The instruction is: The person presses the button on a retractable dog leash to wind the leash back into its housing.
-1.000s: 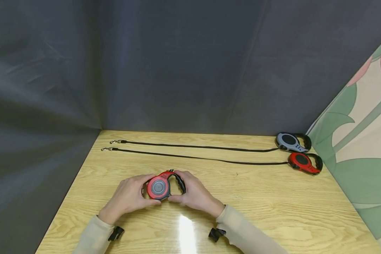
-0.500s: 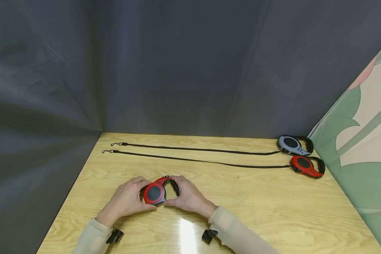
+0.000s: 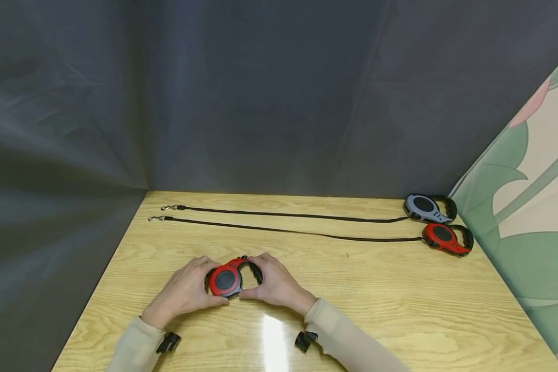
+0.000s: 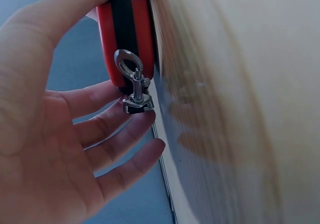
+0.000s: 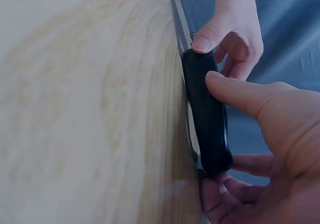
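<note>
A red and grey retractable dog leash (image 3: 225, 279) is at the near left of the table, between both hands. My left hand (image 3: 188, 289) grips its round case from the left, thumb on the near side and fingers on the far side. On the handle side, my right hand (image 3: 279, 284) pinches the leash. In the left wrist view, a metal snap hook (image 4: 136, 84) sticks out of the case close to my left fingers. The black handle (image 5: 205, 109) fills the space between my right thumb and fingers in the right wrist view.
At the back right lie a grey retractable leash (image 3: 423, 207) and a red retractable leash (image 3: 443, 235). Their black straps stretch left across the wooden table (image 3: 376, 299) to metal hooks (image 3: 156, 218). Dark cloth (image 3: 269, 103) rises behind; a flower-patterned cloth (image 3: 539, 258) borders the right.
Over the last second both hands have shifted the leash a little to the left, and the disc on its case looks darker. Hardly anything differs from half a second ago.
</note>
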`<state>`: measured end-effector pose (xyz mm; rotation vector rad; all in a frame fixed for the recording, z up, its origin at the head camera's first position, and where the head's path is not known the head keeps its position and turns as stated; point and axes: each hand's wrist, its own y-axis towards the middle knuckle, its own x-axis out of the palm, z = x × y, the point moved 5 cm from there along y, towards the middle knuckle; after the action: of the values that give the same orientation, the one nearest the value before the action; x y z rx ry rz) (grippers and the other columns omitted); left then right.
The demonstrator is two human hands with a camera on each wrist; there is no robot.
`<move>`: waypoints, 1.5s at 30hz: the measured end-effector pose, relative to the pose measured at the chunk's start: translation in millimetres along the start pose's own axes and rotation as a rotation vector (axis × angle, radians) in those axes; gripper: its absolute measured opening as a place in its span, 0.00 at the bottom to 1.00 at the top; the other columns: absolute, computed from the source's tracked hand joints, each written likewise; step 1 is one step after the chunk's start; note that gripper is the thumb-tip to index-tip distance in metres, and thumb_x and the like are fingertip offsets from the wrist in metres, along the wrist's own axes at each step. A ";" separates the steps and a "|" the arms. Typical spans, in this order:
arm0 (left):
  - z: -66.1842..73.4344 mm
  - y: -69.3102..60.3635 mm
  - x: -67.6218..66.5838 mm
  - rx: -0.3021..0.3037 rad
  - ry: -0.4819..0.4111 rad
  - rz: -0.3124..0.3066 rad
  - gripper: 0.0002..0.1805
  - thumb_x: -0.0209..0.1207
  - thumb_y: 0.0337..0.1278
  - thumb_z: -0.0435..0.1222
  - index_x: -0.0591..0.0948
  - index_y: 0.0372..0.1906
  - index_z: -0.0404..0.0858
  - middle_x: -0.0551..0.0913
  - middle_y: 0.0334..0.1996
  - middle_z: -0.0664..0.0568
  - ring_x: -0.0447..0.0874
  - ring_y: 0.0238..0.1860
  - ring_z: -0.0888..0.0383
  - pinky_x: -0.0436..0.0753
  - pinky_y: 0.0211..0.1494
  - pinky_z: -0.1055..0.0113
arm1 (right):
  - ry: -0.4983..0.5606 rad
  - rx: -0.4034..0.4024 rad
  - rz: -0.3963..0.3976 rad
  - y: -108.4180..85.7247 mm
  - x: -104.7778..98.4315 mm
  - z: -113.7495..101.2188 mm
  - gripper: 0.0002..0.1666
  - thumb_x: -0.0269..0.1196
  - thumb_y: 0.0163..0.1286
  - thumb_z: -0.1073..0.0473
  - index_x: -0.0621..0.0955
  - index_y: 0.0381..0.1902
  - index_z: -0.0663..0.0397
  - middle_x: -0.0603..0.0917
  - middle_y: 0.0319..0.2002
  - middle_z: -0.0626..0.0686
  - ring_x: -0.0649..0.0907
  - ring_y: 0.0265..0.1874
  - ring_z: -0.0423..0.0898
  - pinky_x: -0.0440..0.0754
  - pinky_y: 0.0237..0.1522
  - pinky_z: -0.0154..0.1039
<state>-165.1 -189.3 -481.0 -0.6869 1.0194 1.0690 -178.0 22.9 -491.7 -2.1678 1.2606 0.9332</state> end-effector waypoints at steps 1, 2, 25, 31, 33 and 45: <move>0.1 0.4 0.3 -0.002 0.001 -0.002 0.42 0.84 0.33 0.61 0.87 0.57 0.45 0.84 0.46 0.58 0.83 0.47 0.59 0.85 0.48 0.56 | 0.000 0.001 -0.001 0.3 -0.6 0.4 0.53 0.82 0.56 0.37 0.77 0.74 0.52 0.83 0.58 0.52 0.83 0.55 0.49 0.84 0.58 0.48; 0.1 0.6 0.9 -0.006 -0.002 -0.006 0.42 0.84 0.34 0.61 0.87 0.57 0.45 0.84 0.46 0.58 0.83 0.48 0.59 0.85 0.49 0.56 | 0.002 0.005 -0.003 0.5 -1.0 1.1 0.54 0.82 0.56 0.37 0.77 0.74 0.52 0.83 0.59 0.52 0.84 0.56 0.50 0.84 0.59 0.48; -3.1 -5.5 0.5 -0.074 -0.015 -0.037 0.45 0.83 0.37 0.62 0.86 0.61 0.41 0.83 0.48 0.58 0.83 0.49 0.59 0.86 0.52 0.55 | 0.063 0.011 -0.026 2.4 4.3 6.3 0.56 0.82 0.55 0.35 0.75 0.76 0.50 0.81 0.60 0.50 0.82 0.58 0.48 0.82 0.61 0.46; -1.6 -3.7 -0.6 -0.060 -0.007 -0.046 0.49 0.80 0.42 0.64 0.82 0.67 0.40 0.85 0.61 0.49 0.83 0.62 0.48 0.85 0.61 0.45 | 0.139 0.002 -0.026 2.7 -4.4 8.5 0.54 0.78 0.60 0.33 0.75 0.76 0.54 0.82 0.61 0.53 0.83 0.56 0.46 0.83 0.60 0.46; -1.9 -3.3 -3.0 -0.062 -0.016 -0.045 0.51 0.77 0.45 0.67 0.80 0.70 0.40 0.83 0.64 0.47 0.82 0.65 0.45 0.84 0.62 0.42 | 0.175 0.018 -0.026 1.6 -9.7 11.1 0.53 0.76 0.62 0.32 0.74 0.76 0.54 0.82 0.64 0.53 0.82 0.56 0.45 0.82 0.60 0.46; -12.2 -5.4 -22.0 -0.093 -0.057 0.055 0.39 0.65 0.67 0.63 0.79 0.72 0.42 0.81 0.69 0.43 0.79 0.70 0.38 0.79 0.67 0.35 | 0.268 0.098 0.099 -20.3 -59.1 47.3 0.43 0.71 0.72 0.40 0.73 0.76 0.55 0.82 0.66 0.56 0.83 0.60 0.53 0.84 0.58 0.52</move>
<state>-167.0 -209.9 -465.8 -0.7030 0.9481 1.1836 -196.1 97.9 -477.8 -2.2239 1.5168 0.6172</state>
